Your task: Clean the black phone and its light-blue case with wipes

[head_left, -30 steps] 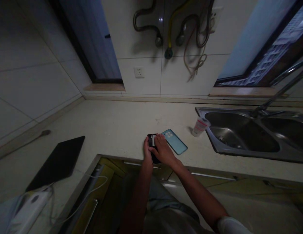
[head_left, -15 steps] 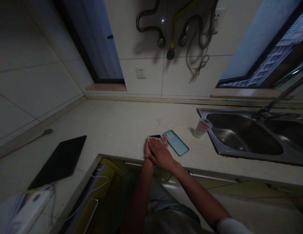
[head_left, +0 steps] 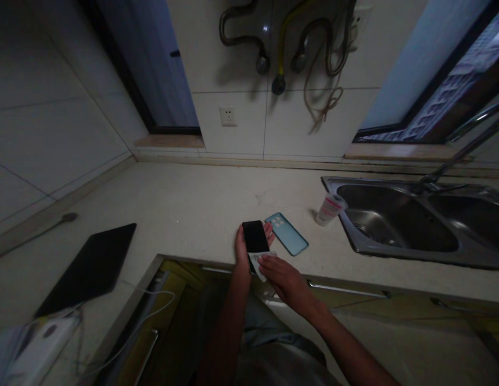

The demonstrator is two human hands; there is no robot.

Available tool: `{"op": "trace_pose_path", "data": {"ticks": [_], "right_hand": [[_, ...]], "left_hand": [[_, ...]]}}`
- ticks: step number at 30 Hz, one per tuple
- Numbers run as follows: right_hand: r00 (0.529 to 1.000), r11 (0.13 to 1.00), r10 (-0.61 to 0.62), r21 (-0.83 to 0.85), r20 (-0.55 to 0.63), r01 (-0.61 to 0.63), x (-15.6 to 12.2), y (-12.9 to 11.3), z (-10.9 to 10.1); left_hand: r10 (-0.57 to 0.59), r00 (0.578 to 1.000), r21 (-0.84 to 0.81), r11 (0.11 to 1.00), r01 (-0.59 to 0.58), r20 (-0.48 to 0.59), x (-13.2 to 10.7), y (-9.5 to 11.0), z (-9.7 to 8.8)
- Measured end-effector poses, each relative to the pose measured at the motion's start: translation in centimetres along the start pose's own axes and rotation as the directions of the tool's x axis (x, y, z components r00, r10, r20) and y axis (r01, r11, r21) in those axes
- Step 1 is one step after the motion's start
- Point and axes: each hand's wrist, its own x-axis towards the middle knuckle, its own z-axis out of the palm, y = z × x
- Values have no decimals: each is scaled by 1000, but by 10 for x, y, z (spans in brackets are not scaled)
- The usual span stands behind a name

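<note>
My left hand [head_left: 243, 252] grips a black phone [head_left: 255, 236], screen up, at the front edge of the pale counter [head_left: 193, 209]. My right hand [head_left: 282, 271] presses a small white wipe [head_left: 260, 264] against the phone's near end, fingers closed on it. A teal phone case [head_left: 287, 234] lies flat on the counter just right of the phone, camera cutouts at its far end.
A small white cup [head_left: 329, 208] stands by the steel double sink [head_left: 410, 220] with its tap [head_left: 462, 150] at right. A black tablet [head_left: 88, 268] lies at left, white devices and a cable [head_left: 44, 343] near it. Hoses [head_left: 297, 48] and a socket [head_left: 228, 116] are on the wall.
My right hand has slid the white wipe from the phone's far end down to its near end, uncovering the dark screen. My left hand still holds the phone.
</note>
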Motion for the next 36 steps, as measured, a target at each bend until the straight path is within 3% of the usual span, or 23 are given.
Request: {"op": "trace_pose_path", "data": {"ticks": [4,8,13,15,17,20,24,26,30,36], "right_hand": [[992,995,32,93,-126,-20,-6,11,-5],[959,978,194,114,-206,-174,-10,22,-26],[818,907,418,132,-395,-400,-16,46,-60],[756,882,457,131,-468,-452,-17,57,-72],[728,873,456,100,-512,-477,-17,68,-79],[756,880,412,7,-509,-474,-17,83,-80],[846,886,394,-98,-358,-454,-20,96,-63],[864,885,411,-101,-290,-455,-24,98,-53],[865,890,421,-57,-274,-452,-34,97,-45],[839,889,425,-16,-341,-457,-39,86,-61]], "left_hand": [[-12,1000,-3,1000,12,3,-3,0,2],[-12,1000,22,1000,12,21,-1,0,-1],[-6,1000,32,999,5,29,1,0,-3],[-14,999,19,1000,13,29,0,0,-2],[-17,999,3,1000,17,28,-1,0,0],[-15,999,-7,1000,15,29,-2,1,0],[-16,999,-11,1000,16,41,0,1,-3],[-19,999,-9,1000,19,38,1,1,-4],[-34,998,10,999,34,46,-1,1,-4],[-33,998,-23,999,34,48,0,1,-5]]}}
